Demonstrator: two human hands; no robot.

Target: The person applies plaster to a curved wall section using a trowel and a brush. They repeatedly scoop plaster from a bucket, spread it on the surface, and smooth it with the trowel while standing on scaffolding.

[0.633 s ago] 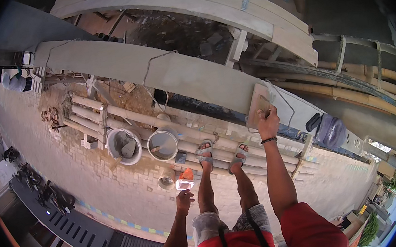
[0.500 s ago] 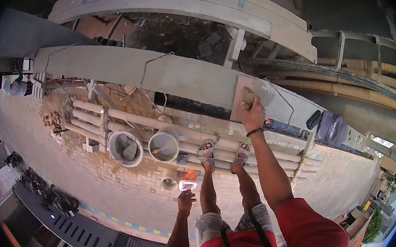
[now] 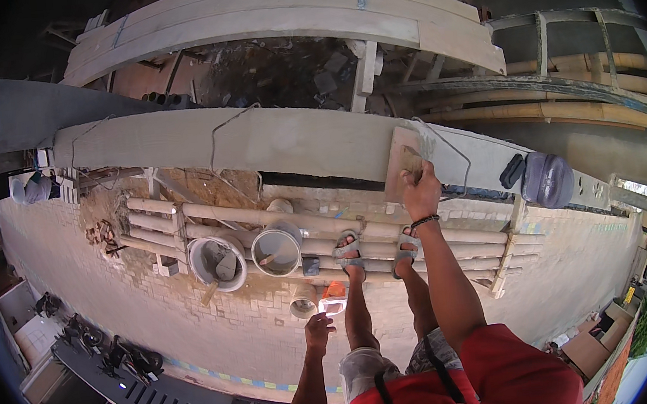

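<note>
My right hand (image 3: 422, 190) is closed round the block grip of a plastering float (image 3: 393, 169). The float's flat board lies against the long grey concrete beam (image 3: 309, 137), where smooth dark plaster on the left meets a paler stretch on the right. A bent wire (image 3: 451, 147) stands out of the beam just right of the float. Low in front of me, my left hand (image 3: 320, 333) hangs with bent fingers slightly apart and nothing visible in it. Beyond its fingers, lower down, are an orange-and-white packet (image 3: 333, 297) and a small bucket (image 3: 303, 301).
My sandalled feet (image 3: 349, 248) stand on bamboo poles (image 3: 314, 226). Left of them are a bucket of water (image 3: 276, 252) and a bucket of grey mix (image 3: 218, 263). A purple wrapped bundle (image 3: 548, 180) sits on the beam at right. Parked motorcycles (image 3: 128, 359) stand lower left.
The float and my right hand have shifted a little right along the beam, closer to the bent wire. My whole view has turned slightly. My left hand still hangs low.
</note>
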